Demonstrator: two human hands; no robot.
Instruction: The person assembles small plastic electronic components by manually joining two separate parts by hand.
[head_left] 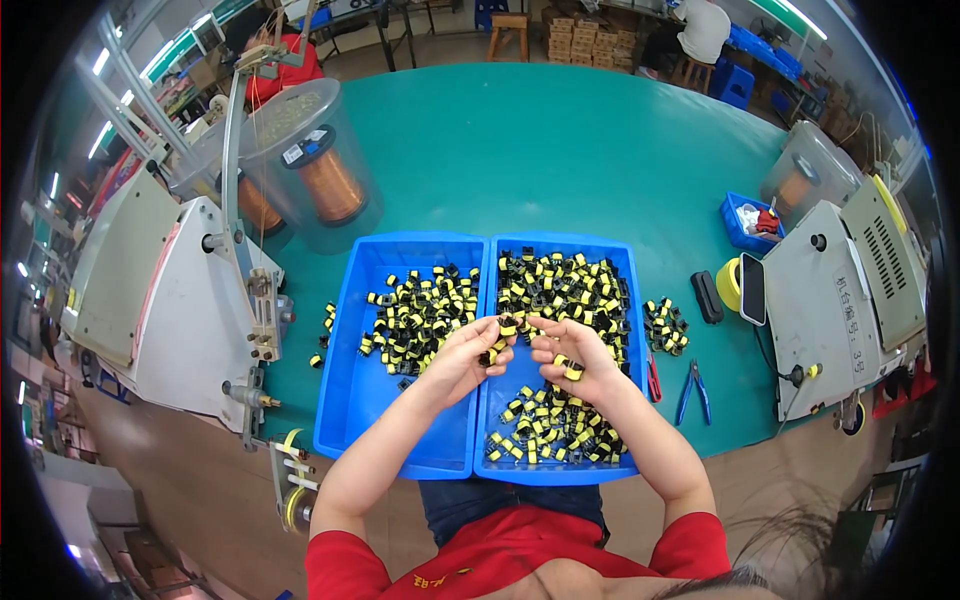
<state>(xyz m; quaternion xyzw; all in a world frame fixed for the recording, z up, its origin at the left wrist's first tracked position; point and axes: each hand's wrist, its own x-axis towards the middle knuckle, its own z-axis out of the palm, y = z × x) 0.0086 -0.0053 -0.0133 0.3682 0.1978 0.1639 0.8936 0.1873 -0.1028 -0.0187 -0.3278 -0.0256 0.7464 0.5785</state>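
My left hand (462,362) pinches a small black coil bobbin (508,326) with yellow tape between thumb and fingertips. Another bobbin of the same kind (489,356) sits against its curled fingers. Close beside it, my right hand (588,362) has its fingertips near the pinched piece, and a yellow-taped bobbin (569,369) rests in its curled palm. Both hands are above the seam of two blue trays. The left tray (390,440) holds a heap of bobbins toward its far right. In the right tray (486,410) lie a large far heap and a smaller near one.
Winding machines flank the green table (560,140), a left one (190,310) and a right one (825,310). Copper wire spools (335,190) stand in clear tubs. Right of the trays lie loose bobbins (665,326), blue-handled pliers (693,392), a red-handled tool (654,380) and a phone (752,290).
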